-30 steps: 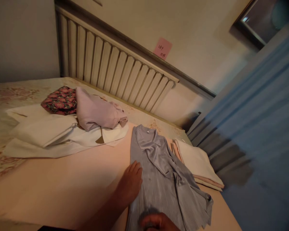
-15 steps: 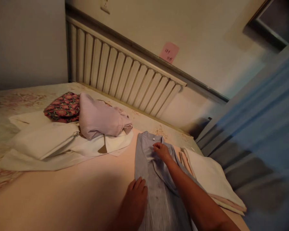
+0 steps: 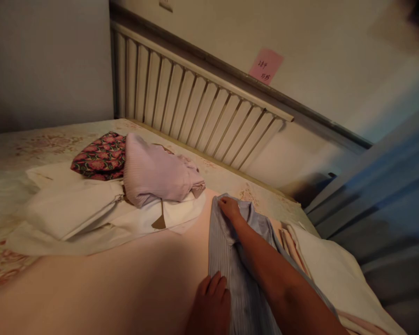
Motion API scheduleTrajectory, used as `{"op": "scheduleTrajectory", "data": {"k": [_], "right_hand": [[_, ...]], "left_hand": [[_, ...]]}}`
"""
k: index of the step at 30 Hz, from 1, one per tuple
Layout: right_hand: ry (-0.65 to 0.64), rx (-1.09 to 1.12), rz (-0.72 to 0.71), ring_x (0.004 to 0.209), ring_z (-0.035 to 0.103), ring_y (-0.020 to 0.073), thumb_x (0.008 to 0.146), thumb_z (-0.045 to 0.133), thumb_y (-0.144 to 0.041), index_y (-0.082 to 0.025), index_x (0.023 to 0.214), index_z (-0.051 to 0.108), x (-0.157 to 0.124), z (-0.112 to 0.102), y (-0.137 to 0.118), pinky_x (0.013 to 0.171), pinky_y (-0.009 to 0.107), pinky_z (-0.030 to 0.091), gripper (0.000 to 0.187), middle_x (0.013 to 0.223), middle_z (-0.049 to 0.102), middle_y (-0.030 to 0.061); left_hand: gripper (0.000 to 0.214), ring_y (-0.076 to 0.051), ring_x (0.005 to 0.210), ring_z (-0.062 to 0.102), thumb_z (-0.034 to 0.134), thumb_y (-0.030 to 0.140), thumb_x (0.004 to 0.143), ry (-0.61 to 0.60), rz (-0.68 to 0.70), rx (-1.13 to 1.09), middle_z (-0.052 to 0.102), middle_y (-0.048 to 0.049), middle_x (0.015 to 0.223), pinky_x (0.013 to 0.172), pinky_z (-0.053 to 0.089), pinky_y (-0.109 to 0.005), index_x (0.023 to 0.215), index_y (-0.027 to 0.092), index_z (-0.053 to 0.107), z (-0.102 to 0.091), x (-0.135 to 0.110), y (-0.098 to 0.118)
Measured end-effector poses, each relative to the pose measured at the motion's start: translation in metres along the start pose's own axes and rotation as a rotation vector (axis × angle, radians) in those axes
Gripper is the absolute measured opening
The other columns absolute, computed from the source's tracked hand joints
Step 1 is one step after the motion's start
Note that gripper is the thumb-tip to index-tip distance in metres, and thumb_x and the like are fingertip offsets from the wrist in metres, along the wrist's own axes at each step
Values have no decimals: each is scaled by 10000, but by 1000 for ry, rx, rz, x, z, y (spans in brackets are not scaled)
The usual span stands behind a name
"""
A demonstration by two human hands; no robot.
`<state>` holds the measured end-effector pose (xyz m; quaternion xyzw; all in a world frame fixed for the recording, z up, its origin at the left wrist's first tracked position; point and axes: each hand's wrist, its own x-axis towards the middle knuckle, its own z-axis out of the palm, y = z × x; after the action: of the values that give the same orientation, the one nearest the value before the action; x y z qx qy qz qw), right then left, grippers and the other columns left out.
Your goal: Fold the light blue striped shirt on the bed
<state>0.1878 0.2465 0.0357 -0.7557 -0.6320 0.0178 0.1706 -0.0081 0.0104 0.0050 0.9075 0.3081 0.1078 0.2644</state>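
Observation:
A blue-grey striped shirt [image 3: 218,246] lies lengthwise, folded narrow, on the peach-coloured cloth. At its far end my right hand [image 3: 230,208] has its fingers closed on the collar area near the left corner. That forearm stretches across the shirt and covers part of it. Close to me, my left hand [image 3: 212,302] rests at the shirt's left edge, fingers laid forward on the fabric and loosely bent. The left thumb is hidden.
White garments [image 3: 80,209] lie at the left, with a folded pink garment [image 3: 157,172] and a dark floral cloth [image 3: 101,156] on top. Folded white cloth [image 3: 331,265] stands at the right beside a blue curtain [image 3: 394,186]. A radiator [image 3: 192,97] lines the wall.
My right hand has shifted left across the collar, from near its middle to its left corner. My left hand stays at the shirt's left edge. The camera view has turned slightly.

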Motion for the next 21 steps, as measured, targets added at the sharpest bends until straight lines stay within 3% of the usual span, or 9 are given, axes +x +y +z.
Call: {"op": "scheduleTrajectory", "data": {"k": [8,14,21], "right_hand": [[82,-128,149,946,645,208,964,407,-286,-148,1008,690,-6,-4,20,778,262,418,318,1008,716,151],[24,-141,122,983,654,227,972,408,-286,-144,1074,668,-22,6,27,840,305,434,313,1007,716,162],[39,-55,47,1031,645,185,925,470,-258,-158,1192,644,-35,-32,50,903,252,423,334,1098,715,97]], "left_hand": [[349,-288,1395,358,478,232,917,10,22,-27,515,-139,1427,1141,298,-481,1231,138,598,15,7,-3],[306,-286,1350,411,438,255,962,62,69,-17,581,-135,1337,1119,299,-488,1206,177,606,18,5,-2],[277,-275,1304,415,448,212,947,139,137,45,567,-115,1313,1100,264,-483,1190,197,581,14,-3,5]]}}
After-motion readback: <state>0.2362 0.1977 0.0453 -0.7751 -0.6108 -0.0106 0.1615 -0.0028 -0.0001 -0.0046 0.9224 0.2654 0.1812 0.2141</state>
